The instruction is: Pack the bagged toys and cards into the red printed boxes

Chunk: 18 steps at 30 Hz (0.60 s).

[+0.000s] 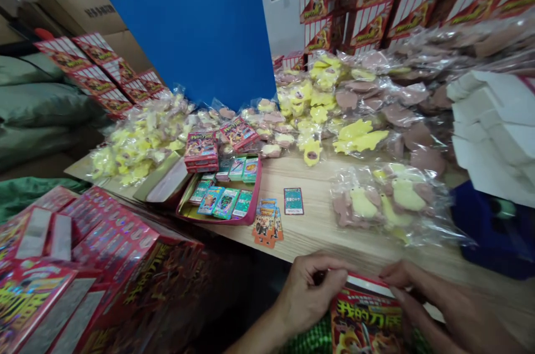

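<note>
At the table's front edge, a red printed box (365,323) with large yellow-green characters is held upright, its lower part cut off by the picture. My left hand (307,290) pinches its upper left corner between thumb and fingers. On the opposite side, my right hand (443,301) grips the upper right edge, fingers bent over the pale top strip. Beyond the hands lies a single teal card (293,201), with a fanned pile of orange cards (267,224) beside it. Clear bags with pale yellow and brown soft toys (363,202) rest ahead of my right hand.
A pink-rimmed box (256,198) contains stacks of cards; small red boxes (201,149) sit on its far edge. Bagged yellow toys (137,145) heap along the back. Red cartons (137,270) stand at left, a blue bin (493,237) at right, and a blue panel (200,25) rises behind.
</note>
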Tool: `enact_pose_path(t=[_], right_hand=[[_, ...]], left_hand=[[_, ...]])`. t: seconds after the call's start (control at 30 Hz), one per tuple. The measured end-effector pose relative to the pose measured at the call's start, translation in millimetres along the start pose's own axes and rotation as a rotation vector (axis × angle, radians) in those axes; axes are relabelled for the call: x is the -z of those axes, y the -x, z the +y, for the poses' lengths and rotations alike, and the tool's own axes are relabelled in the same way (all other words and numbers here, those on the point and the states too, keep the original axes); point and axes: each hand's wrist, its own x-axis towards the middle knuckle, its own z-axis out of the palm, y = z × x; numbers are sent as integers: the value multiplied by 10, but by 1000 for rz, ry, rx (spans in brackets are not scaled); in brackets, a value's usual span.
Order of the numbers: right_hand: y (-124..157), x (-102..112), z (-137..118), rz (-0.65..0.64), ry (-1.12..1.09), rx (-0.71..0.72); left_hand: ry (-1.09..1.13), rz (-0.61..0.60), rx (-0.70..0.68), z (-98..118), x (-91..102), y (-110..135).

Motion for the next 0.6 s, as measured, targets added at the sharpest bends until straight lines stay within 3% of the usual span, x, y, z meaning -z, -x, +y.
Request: enact_pose_path(t=[0.2,0.4,0.5,0.6], right_hand=[[-100,-31,-187,-35,-7,-21],[-53,31,-312,-64,13,-77],[32,-26,-337,-52,-22,-84],[89,-92,-323,3,-41,-8]], left_hand=[[-76,-55,32,-71,82,-49],[-242,-165,-143,-25,196,-66],[-319,-259,-265,-120,277,-54],[-432,-268,-405,-228,327,-62]])
